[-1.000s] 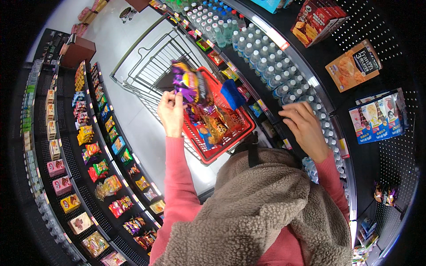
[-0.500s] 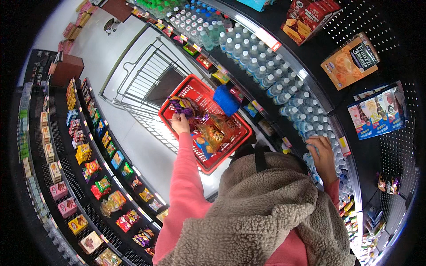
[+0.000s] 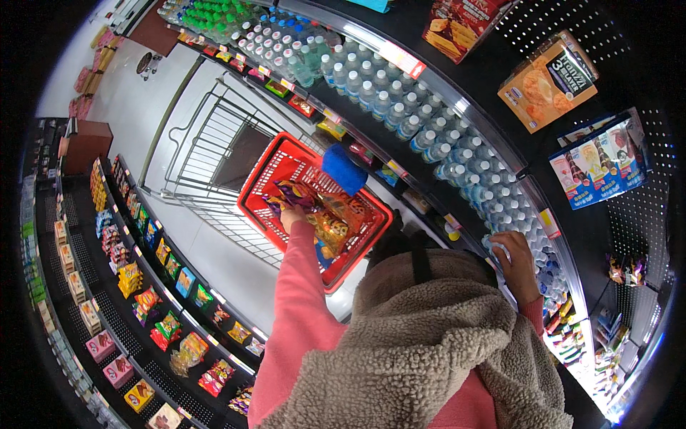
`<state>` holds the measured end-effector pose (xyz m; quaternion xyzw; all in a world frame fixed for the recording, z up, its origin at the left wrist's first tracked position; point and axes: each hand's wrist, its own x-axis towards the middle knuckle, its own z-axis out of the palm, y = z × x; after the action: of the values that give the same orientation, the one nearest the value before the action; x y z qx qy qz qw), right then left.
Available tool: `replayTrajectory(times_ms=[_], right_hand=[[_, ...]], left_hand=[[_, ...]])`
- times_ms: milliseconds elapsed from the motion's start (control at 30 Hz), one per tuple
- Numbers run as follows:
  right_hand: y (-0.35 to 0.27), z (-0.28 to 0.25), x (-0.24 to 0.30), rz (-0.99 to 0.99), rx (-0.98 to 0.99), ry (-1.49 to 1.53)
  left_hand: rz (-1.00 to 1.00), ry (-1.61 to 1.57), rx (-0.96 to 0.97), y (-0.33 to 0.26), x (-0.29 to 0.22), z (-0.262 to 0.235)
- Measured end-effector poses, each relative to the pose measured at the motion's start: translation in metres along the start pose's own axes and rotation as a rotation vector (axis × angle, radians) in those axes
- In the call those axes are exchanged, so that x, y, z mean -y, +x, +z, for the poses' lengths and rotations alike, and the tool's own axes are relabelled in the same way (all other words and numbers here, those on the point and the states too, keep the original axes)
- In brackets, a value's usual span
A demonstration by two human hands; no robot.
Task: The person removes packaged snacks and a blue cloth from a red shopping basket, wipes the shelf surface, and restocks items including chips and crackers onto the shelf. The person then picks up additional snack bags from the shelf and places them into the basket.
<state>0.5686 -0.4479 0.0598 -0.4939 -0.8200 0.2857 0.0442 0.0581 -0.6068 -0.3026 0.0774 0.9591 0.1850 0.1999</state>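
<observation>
My left hand (image 3: 291, 217) is inside the red plastic basket (image 3: 268, 157), its fingers closed on a purple snack bag (image 3: 296, 193). Beside that bag in the basket lie clear and yellow-orange snack packets (image 3: 336, 214), partly covering one another. A fuzzy blue item (image 3: 344, 169) rests at the basket's right edge. At the front of the drinks shelf, my right hand (image 3: 517, 263) has its fingers curled around a clear water bottle (image 3: 493, 247), most of it hidden by the hand. Rows of similar water bottles (image 3: 429, 136) stand just beyond.
The basket sits against a metal shopping cart (image 3: 207, 143) on the pale floor. On the left, a curved shelf holds bagged snacks (image 3: 130, 279) and boxes. Upper right, a black shelf carries an orange biscuit box (image 3: 547, 89) and blue-white packets (image 3: 600, 171).
My left hand has lowered the purple bag into the basket's contents. My right hand, earlier resting over the bottles with bent fingers, now curls around one. The view has shifted slightly.
</observation>
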Motion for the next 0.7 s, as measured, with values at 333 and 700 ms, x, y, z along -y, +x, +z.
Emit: replayTrajectory(times_ms=[333, 700], right_hand=[[-0.012, -0.015, -0.008, 0.021, -0.102, 0.019], [-0.08, -0.108, -0.095, 0.219, -0.76, -0.228]], left_hand=[[0.104, 0.036, 0.018, 0.001, -0.007, -0.004], [0.561, -0.239, -0.051, -0.021, -0.072, -0.024]])
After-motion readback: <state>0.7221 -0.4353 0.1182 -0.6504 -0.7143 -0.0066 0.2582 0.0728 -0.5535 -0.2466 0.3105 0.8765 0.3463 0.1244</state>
